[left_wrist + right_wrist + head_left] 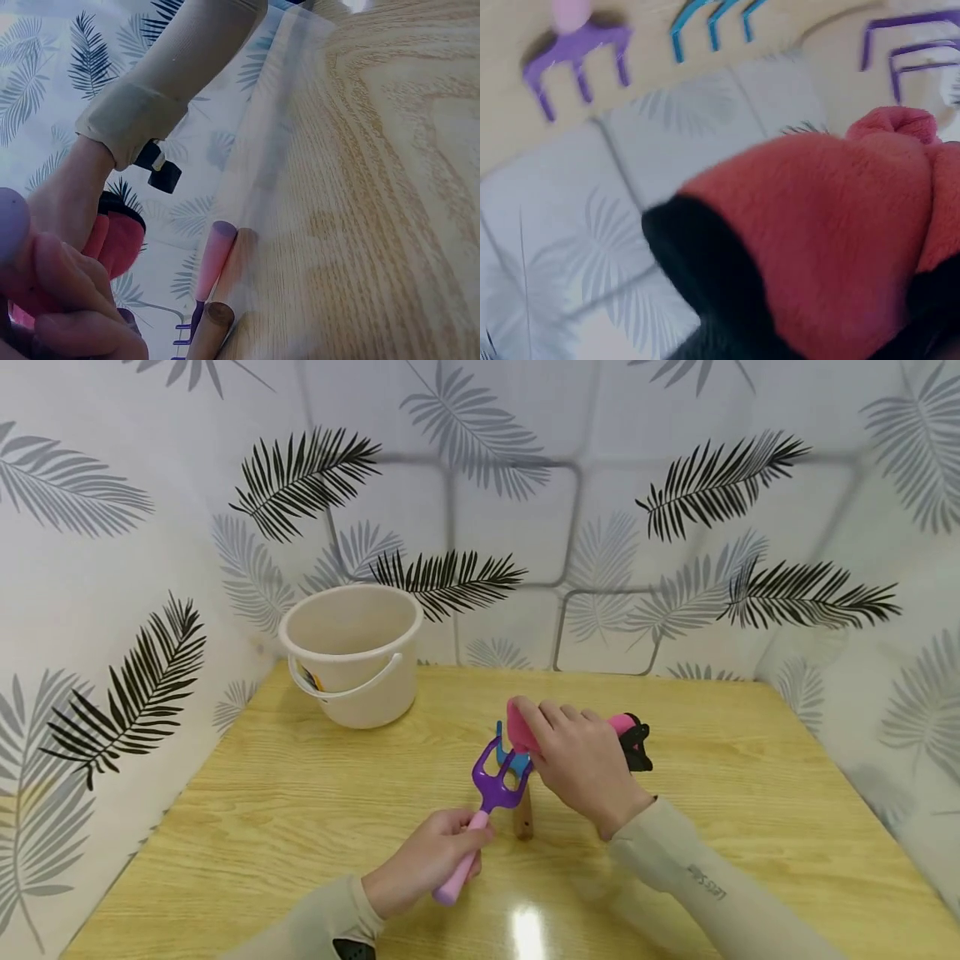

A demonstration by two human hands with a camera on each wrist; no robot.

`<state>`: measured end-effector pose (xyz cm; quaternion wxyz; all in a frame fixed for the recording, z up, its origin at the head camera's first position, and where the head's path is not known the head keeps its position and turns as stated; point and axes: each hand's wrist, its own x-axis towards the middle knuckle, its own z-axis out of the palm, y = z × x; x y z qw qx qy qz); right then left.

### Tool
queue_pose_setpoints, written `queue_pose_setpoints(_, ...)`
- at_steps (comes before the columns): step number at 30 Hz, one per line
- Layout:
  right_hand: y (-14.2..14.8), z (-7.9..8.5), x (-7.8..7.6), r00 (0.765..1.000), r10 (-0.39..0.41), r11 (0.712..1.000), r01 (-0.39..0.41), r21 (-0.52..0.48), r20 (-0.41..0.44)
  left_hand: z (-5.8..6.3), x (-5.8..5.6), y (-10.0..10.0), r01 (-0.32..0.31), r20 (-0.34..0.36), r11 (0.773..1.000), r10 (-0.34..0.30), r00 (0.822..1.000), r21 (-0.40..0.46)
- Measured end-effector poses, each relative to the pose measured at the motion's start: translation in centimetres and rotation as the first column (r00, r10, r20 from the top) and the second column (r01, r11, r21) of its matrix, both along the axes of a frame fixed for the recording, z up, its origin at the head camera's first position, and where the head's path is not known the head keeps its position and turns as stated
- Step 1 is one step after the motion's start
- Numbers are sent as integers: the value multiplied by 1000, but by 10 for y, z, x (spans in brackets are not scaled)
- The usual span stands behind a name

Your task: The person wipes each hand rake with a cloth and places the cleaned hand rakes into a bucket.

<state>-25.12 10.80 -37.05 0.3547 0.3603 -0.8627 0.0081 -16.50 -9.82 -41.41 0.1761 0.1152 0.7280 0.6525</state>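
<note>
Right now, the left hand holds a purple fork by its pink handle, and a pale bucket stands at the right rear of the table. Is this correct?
One detail is wrong: the head view shows the pale bucket at the left rear of the table, not the right. The left hand holds the purple fork by its pink handle.

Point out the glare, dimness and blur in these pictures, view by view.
Head: white glare on the tabletop near the picture's bottom edge; left wrist: left hand in dim light, a hazy, ghosted band along the tabletop's edge; right wrist: soft throughout, blue prongs blurred, little detail in the black parts of the pink plush item.
</note>
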Motion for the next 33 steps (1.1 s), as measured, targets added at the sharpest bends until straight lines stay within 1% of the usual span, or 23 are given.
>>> queue_pose_setpoints(2, -3, 0, 3, 999, 18, 1000, -18, -12, 30, 0, 0, 0, 2, -7, 1000, -2, 1000, -10)
queue_pose_setpoints(4, -9, -2, 7, 997, 53, 999, -53, -4, 62, 0, 0, 2, 2, -27, 1000, -3, 1000, -30)
queue_pose_setpoints(6, -15, -5, 12, 994, 85, 996, -87, 17, 74, 0, 0, 4, 7, -48, 999, -9, 999, -49)
queue_pose_setpoints(8, -20, -7, 16, 990, 113, 993, -114, 12, 88, 0, 0, 5, 10, -62, 998, -14, 998, -70)
queue_pose_setpoints(12, -25, -11, 19, 984, 134, 991, -132, -23, 115, -1, 0, 7, 12, -60, 997, -17, 998, -81)
queue_pose_setpoints(14, -26, -13, 18, 984, 130, 991, -128, -28, 120, -2, 1, 7, 3, -63, 996, -9, 998, -94)
queue_pose_setpoints(16, -27, -13, 16, 987, 116, 993, -115, -16, 108, -4, 2, 8, -6, -79, 992, -4, 997, -124)
queue_pose_setpoints(19, -27, -13, 10, 995, 68, 998, -69, 14, 68, -6, 4, 9, -17, -119, 983, -5, 993, -183)
queue_pose_setpoints(22, -25, -11, 5, 998, 22, 999, -23, 25, 54, -7, 5, 10, -18, -140, 978, -12, 990, -207)
queue_pose_setpoints(24, -24, -12, 4, 997, 16, 1000, -17, 15, 78, -6, 5, 10, -13, -141, 978, -17, 990, -208)
queue_pose_setpoints(26, -22, -12, 5, 993, 29, 1000, -29, -3, 117, -6, 5, 10, -4, -135, 980, -23, 991, -201)
queue_pose_setpoints(30, -21, -10, 12, 979, 96, 995, -90, -46, 177, -4, 2, 9, -4, -112, 984, -16, 994, -181)
queue_pose_setpoints(33, -17, -9, 19, 970, 141, 990, -133, -51, 199, -4, 0, 10, 4, -72, 990, -15, 997, -143)
